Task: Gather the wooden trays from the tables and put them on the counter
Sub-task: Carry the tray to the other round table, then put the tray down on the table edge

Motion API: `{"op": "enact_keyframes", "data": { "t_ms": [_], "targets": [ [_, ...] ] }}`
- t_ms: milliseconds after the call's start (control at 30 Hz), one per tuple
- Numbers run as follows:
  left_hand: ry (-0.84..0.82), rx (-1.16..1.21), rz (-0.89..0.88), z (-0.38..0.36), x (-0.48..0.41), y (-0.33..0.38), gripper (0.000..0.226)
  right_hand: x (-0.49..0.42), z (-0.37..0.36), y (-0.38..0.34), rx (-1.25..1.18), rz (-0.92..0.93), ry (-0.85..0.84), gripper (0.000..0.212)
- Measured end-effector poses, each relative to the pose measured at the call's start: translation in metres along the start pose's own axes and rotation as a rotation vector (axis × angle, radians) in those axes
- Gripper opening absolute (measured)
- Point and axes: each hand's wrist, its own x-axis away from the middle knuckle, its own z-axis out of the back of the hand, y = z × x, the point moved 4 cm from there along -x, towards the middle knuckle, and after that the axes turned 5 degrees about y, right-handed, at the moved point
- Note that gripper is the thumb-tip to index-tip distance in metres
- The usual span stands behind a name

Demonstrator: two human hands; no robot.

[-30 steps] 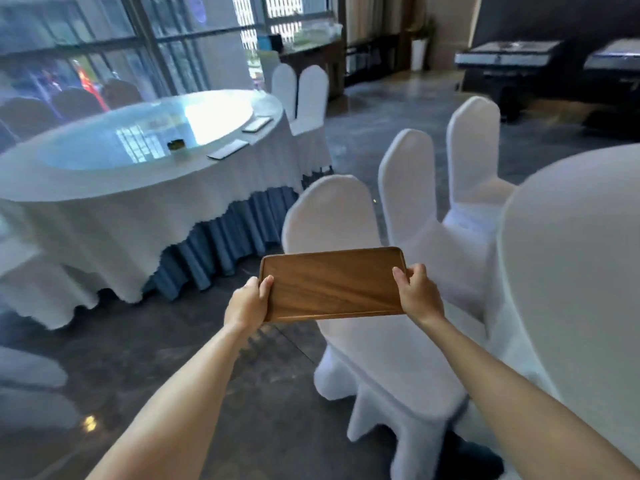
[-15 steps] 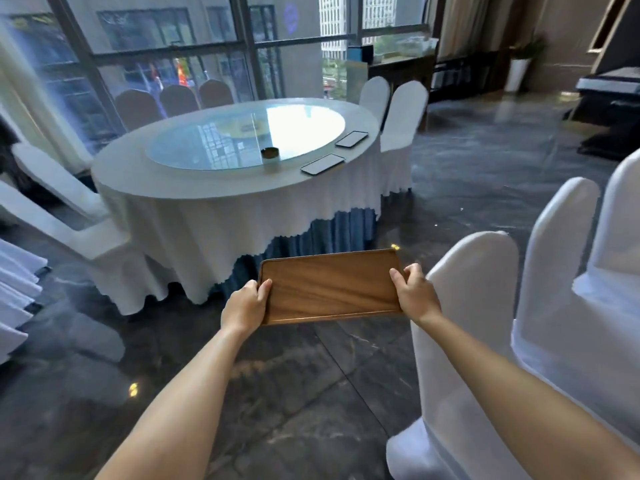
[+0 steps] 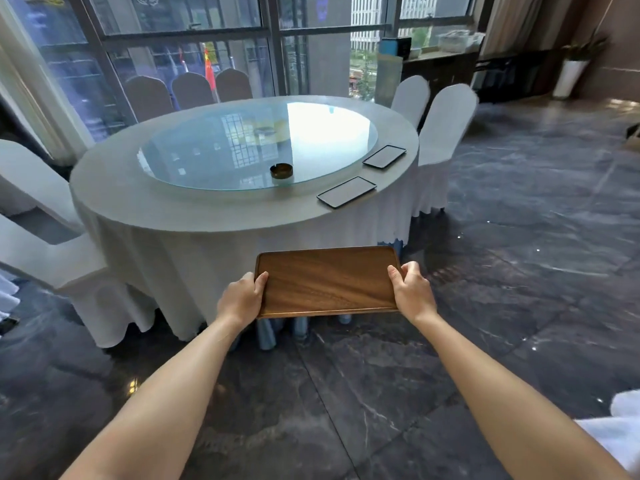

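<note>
I carry a brown wooden tray (image 3: 327, 282) level in front of me, above the dark floor. My left hand (image 3: 242, 297) grips its left short edge and my right hand (image 3: 412, 292) grips its right short edge, thumbs on top. Ahead stands a round table (image 3: 145, 206) with a white cloth. Two more trays lie on its right rim: a nearer tray (image 3: 347, 196) and a farther tray (image 3: 384, 156). Both look pale with dark rims from the window's glare.
A glass turntable (image 3: 214, 157) with a small dark ashtray (image 3: 281, 170) fills the table's middle. White-covered chairs (image 3: 441, 126) stand at the right and left of the table. A sideboard (image 3: 440, 69) runs along the far window wall. Dark marble floor (image 3: 519, 271) lies open to the right.
My view has swung left and nearer to the round table, which now fills the middle. The chairs at my right have slid out of view. My grip on the tray is unchanged.
</note>
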Motion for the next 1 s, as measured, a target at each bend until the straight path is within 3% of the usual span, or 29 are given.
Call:
{"op": "enact_keyframes", "data": {
  "t_ms": [367,567,833,1000],
  "targets": [
    [-0.111,-0.010,0.002,-0.120,-0.213,0.070,0.043,-0.246,-0.054,0.016,0.035,-0.047,0.004,0.040],
    [-0.110,-0.039,0.043,-0.167,-0.343,0.115,0.054,-0.390,-0.088,0.004,0.111,-0.085,-0.031,0.041],
    [-0.102,-0.069,0.165,-0.221,-0.433,0.147,0.053,-0.529,-0.124,0.011,0.214,-0.056,-0.187,0.038],
    [-0.068,-0.087,0.335,-0.262,-0.464,0.150,0.052,-0.613,-0.161,0.015,0.280,0.045,-0.366,0.038]
  ]
}}
